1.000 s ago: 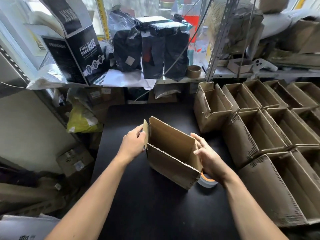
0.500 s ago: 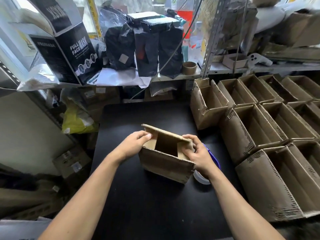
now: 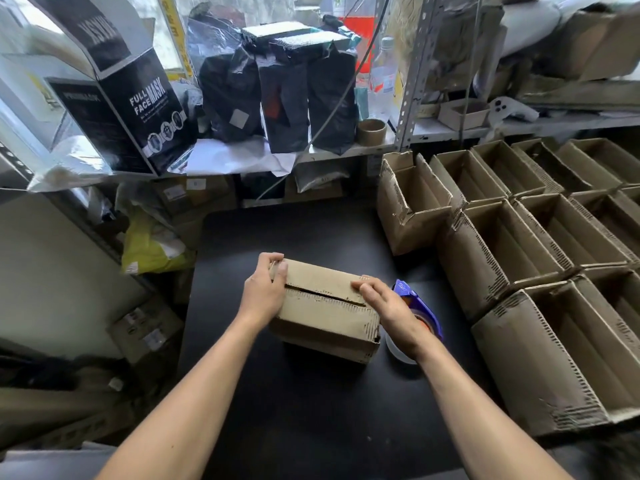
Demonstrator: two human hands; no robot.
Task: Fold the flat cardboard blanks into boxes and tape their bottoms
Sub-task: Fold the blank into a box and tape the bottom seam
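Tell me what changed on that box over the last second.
The box went from open-topped to closed: both hands folded its flaps down until they met in a seam. The left hand now grips its left end; the right hand presses the flaps. The tape dispenser stayed put.

My cardboard box (image 3: 323, 311), open-topped a second ago, now sits with both long flaps folded shut, meeting at a narrow seam. My left hand (image 3: 262, 289) has moved onto its left end, my right hand (image 3: 388, 308) flat onto its right corner.

black table (image 3: 311, 410), cluttered metal shelf (image 3: 412, 81), perhaps a daylit window (image 3: 31, 32) behind.
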